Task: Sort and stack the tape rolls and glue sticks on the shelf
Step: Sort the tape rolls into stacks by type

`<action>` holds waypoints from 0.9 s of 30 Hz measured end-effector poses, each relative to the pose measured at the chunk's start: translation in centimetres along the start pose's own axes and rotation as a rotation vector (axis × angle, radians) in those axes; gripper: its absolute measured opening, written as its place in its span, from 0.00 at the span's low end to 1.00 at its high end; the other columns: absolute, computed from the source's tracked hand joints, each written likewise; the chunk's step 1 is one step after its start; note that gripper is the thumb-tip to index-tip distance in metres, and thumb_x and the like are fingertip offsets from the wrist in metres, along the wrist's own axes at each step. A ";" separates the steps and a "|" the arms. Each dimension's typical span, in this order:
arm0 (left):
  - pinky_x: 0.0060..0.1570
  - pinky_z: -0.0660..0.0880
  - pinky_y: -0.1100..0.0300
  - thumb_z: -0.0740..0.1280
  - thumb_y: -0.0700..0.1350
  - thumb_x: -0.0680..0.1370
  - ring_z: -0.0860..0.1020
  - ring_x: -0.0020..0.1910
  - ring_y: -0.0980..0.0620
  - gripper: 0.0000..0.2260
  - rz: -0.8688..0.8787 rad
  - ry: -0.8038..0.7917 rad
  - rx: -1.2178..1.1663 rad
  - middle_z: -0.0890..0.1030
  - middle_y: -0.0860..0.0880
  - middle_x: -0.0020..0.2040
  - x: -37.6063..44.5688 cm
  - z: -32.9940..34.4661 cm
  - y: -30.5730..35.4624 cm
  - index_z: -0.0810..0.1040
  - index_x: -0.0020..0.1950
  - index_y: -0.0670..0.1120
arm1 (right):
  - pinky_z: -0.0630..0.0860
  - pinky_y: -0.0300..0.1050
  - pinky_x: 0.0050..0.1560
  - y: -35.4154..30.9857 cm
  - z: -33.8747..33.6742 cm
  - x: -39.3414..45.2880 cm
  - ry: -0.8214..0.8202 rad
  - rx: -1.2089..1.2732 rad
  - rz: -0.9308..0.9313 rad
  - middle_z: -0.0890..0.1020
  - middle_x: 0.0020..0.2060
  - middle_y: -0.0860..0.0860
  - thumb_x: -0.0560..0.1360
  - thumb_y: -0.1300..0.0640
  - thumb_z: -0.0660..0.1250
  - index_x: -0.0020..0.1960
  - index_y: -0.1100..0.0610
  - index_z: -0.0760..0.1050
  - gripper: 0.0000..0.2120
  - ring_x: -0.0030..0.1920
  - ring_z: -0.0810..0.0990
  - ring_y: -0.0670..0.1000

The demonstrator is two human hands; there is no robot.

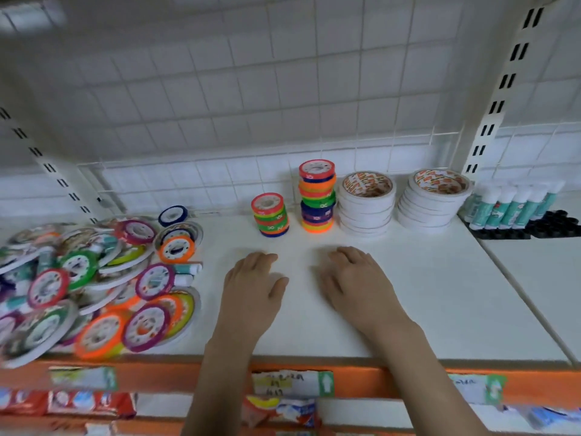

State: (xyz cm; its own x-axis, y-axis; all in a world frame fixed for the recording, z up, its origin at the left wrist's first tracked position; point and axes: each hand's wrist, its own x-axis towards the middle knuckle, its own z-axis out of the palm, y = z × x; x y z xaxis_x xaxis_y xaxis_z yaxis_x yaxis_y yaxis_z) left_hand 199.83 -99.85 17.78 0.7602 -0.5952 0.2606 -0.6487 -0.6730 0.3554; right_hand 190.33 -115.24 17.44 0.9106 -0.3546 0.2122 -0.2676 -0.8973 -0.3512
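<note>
My left hand (251,289) and my right hand (353,283) lie side by side, palms down, on the white shelf (408,294), holding nothing. A loose heap of coloured tape rolls (94,291) covers the shelf's left end, with a glue stick (188,268) lying at its right edge. Behind my hands stand a short stack of coloured rolls (270,214) and a taller one (317,196). To their right are two stacks of white tape rolls (366,204) (434,199). Upright glue sticks (509,206) stand at the far right.
A white wire grid (220,177) backs the shelf. Slotted uprights (490,121) rise on both sides. A black holder tray (547,226) sits under the glue sticks. An orange front rail (393,377) carries price labels, with packaged goods on the shelf below.
</note>
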 end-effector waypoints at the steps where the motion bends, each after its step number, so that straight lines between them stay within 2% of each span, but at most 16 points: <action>1: 0.62 0.68 0.50 0.66 0.48 0.77 0.72 0.62 0.44 0.17 0.001 -0.001 0.009 0.74 0.45 0.63 -0.5 -0.6 -1.1 0.74 0.65 0.44 | 0.66 0.50 0.67 -1.3 0.7 0.1 0.010 0.017 -0.024 0.76 0.59 0.55 0.74 0.42 0.44 0.62 0.60 0.74 0.31 0.62 0.73 0.57; 3: 0.61 0.70 0.49 0.67 0.47 0.76 0.74 0.60 0.43 0.16 -0.002 0.004 0.018 0.76 0.44 0.60 -1.3 -1.7 -3.1 0.76 0.62 0.43 | 0.75 0.53 0.59 -3.8 2.1 0.2 0.021 0.029 -0.044 0.80 0.52 0.57 0.73 0.46 0.49 0.55 0.62 0.78 0.27 0.53 0.79 0.59; 6: 0.58 0.72 0.48 0.69 0.46 0.75 0.75 0.57 0.42 0.15 -0.015 0.038 0.009 0.77 0.44 0.58 -1.5 -3.6 -5.9 0.77 0.59 0.42 | 0.78 0.54 0.53 -7.5 3.5 0.5 -0.022 0.048 -0.054 0.82 0.49 0.57 0.73 0.48 0.53 0.52 0.62 0.79 0.23 0.49 0.81 0.59; 10: 0.65 0.65 0.53 0.65 0.50 0.77 0.68 0.66 0.46 0.19 -0.079 0.042 -0.003 0.71 0.47 0.66 -1.3 -6.3 -9.0 0.72 0.67 0.45 | 0.79 0.54 0.53 -11.1 4.8 1.0 -0.036 0.026 -0.092 0.82 0.49 0.56 0.73 0.49 0.55 0.53 0.61 0.79 0.21 0.48 0.81 0.59; 13: 0.67 0.62 0.53 0.64 0.49 0.78 0.64 0.69 0.45 0.22 -0.110 0.066 0.015 0.67 0.45 0.70 -1.5 -7.9 -11.5 0.67 0.70 0.45 | 0.79 0.55 0.52 -13.3 5.4 1.5 -0.046 0.023 -0.099 0.82 0.49 0.57 0.73 0.48 0.53 0.54 0.62 0.79 0.23 0.48 0.82 0.59; 18: 0.66 0.65 0.52 0.60 0.48 0.79 0.65 0.68 0.46 0.19 -0.160 0.020 0.048 0.67 0.46 0.69 -1.9 -9.5 -14.9 0.67 0.69 0.45 | 0.75 0.54 0.59 -16.2 6.5 1.9 -0.022 0.054 -0.097 0.80 0.54 0.58 0.73 0.50 0.55 0.58 0.63 0.77 0.23 0.54 0.79 0.60; 22: 0.63 0.68 0.52 0.62 0.49 0.79 0.68 0.66 0.48 0.18 -0.133 -0.027 0.019 0.71 0.47 0.66 -2.1 -9.5 -16.3 0.70 0.67 0.46 | 0.74 0.54 0.60 -17.5 7.5 1.8 0.010 0.051 -0.061 0.80 0.54 0.59 0.71 0.53 0.59 0.57 0.63 0.77 0.20 0.54 0.79 0.61; 24: 0.62 0.69 0.53 0.62 0.49 0.78 0.69 0.65 0.48 0.18 -0.124 -0.053 0.007 0.72 0.48 0.65 -2.2 -9.4 -16.7 0.69 0.68 0.47 | 0.69 0.50 0.65 -17.9 7.3 1.9 -0.009 0.032 -0.065 0.78 0.59 0.58 0.74 0.52 0.56 0.61 0.62 0.75 0.21 0.60 0.75 0.60; 27: 0.59 0.71 0.53 0.62 0.50 0.78 0.72 0.61 0.49 0.18 -0.122 -0.060 0.003 0.75 0.49 0.61 -1.9 -9.4 -16.8 0.68 0.67 0.48 | 0.63 0.46 0.69 -17.9 6.8 1.9 -0.033 0.006 -0.048 0.73 0.65 0.55 0.78 0.52 0.57 0.67 0.60 0.70 0.20 0.66 0.69 0.56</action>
State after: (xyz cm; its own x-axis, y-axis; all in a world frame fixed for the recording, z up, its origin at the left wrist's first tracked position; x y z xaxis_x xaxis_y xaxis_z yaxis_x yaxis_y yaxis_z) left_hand 209.66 -83.28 19.76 0.8302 -0.5336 0.1613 -0.5514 -0.7434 0.3786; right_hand 198.96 -98.10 17.95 0.9323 -0.3024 0.1986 -0.2218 -0.9114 -0.3467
